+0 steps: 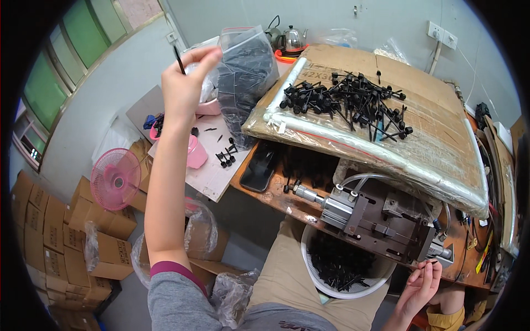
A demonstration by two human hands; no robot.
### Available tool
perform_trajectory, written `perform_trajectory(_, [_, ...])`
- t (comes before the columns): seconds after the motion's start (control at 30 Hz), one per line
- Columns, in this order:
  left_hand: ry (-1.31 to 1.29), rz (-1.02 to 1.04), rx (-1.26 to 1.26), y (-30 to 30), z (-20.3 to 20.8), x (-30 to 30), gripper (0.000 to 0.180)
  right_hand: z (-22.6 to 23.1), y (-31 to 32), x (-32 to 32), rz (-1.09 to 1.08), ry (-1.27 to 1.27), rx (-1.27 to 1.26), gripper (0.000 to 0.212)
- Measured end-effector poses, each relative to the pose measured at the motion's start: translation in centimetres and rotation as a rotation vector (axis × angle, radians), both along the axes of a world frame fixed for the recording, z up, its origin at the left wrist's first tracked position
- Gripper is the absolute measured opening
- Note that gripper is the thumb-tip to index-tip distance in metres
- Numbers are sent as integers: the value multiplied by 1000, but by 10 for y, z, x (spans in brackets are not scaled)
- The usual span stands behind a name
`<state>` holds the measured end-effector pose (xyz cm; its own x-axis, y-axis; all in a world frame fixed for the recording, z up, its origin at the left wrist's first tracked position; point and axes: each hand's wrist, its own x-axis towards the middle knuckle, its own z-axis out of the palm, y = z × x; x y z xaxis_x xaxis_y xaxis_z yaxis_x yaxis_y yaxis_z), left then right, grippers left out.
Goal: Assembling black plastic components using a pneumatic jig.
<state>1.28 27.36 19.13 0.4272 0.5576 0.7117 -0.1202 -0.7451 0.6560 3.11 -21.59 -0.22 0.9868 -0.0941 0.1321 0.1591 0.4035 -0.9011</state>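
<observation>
My left hand (185, 83) is raised at the upper left, its fingers closed on a thin black rod (179, 59) that sticks up past the knuckles. At the lower right my right hand (420, 286) pinches something small and dark by the end of a metal clamping fixture (381, 223). That fixture has a silver air cylinder (338, 209) and clear hoses. A white basket (310, 276) filled with black parts rests on my lap under it. A pile of black rod-shaped parts with knobbed ends (359, 99) lies on the cardboard-covered platform (436, 127) above the fixture.
A black phone (259, 166) lies on the wooden bench. Left of it, a clear bag of black parts (245, 83) and a pink container (196, 153) stand on a side table. A pink fan (116, 179) and stacked cartons (66, 237) fill the left. Another person's knee (447, 303) shows lower right.
</observation>
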Motion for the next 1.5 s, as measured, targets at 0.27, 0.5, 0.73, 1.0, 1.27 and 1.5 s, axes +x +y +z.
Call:
perform_trajectory(0.27, [426,-20,215,-4,-75,29,36,5,36,-6,52,86,-23,37])
perform_trajectory(0.5, [479,-66,120,-2,-106,62,34,5,31,-16,100,109,-41,29])
perform_trajectory(0.73, [439,-66,103,-2,-107,67,32,-1,35,-20,137,165,-1,27])
perform_trajectory(1.0, [301,-287,-372,-14,-97,52,29,1,35,-26,159,168,1,24])
perform_trajectory(1.27, [294,-434,66,-101,-81,-16,26,-2,46,-23,339,207,-58,14])
perform_trajectory(1.5, [332,-980,598,-213,-127,-45,29,20,63,-5,530,181,78,18])
